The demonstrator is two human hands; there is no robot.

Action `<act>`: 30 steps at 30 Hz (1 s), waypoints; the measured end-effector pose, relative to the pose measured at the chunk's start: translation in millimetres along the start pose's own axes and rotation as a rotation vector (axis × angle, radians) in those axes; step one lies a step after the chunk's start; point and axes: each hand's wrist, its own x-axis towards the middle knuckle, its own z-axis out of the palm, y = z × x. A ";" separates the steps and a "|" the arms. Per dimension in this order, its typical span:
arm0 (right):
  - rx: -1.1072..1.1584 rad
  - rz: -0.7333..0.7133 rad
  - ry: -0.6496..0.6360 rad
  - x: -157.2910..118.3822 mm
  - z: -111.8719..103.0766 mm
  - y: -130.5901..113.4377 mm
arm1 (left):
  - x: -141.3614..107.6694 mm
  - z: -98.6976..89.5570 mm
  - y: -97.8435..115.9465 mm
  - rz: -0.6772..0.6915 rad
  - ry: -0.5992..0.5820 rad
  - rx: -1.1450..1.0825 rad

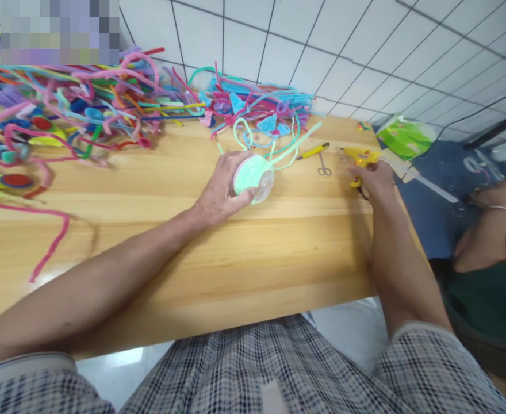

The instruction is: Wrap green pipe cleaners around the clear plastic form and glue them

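Note:
My left hand (229,192) is wrapped round a pale green round object with a clear part (254,179), held over the middle of the wooden table (244,253). Near the table's right edge, my right hand (376,178) grips a yellow glue gun (360,156), its nozzle pointing left. Between the hands, farther back, lie a yellow cutter knife (314,151) and small scissors (324,171). Light green fuzzy stems (298,144) curl behind the round object.
Colourful fuzzy stems (106,103) are heaped along the back left, with another bundle (261,103) at the back middle. A green packet (406,137) lies beyond the right edge. Another person's arm (488,230) shows at the far right. A tiled wall (279,40) stands behind.

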 end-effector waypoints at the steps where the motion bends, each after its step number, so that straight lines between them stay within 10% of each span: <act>1: 0.015 0.013 -0.003 1.8 1.9 -1.7 | 0.2 -0.3 -0.1 0.000 -0.008 -0.002; 9: 0.216 -0.131 -0.036 -46.0 7.1 -41.5 | -0.2 -2.0 -1.6 -0.150 0.009 -0.055; 19: 0.181 -1.126 -0.346 -138.5 1.5 -86.9 | -0.8 -4.4 -2.8 -0.250 0.004 -0.117; 30: 0.146 -1.129 -0.339 -138.2 13.1 -74.4 | -0.1 -7.7 2.8 -0.216 -0.049 -0.077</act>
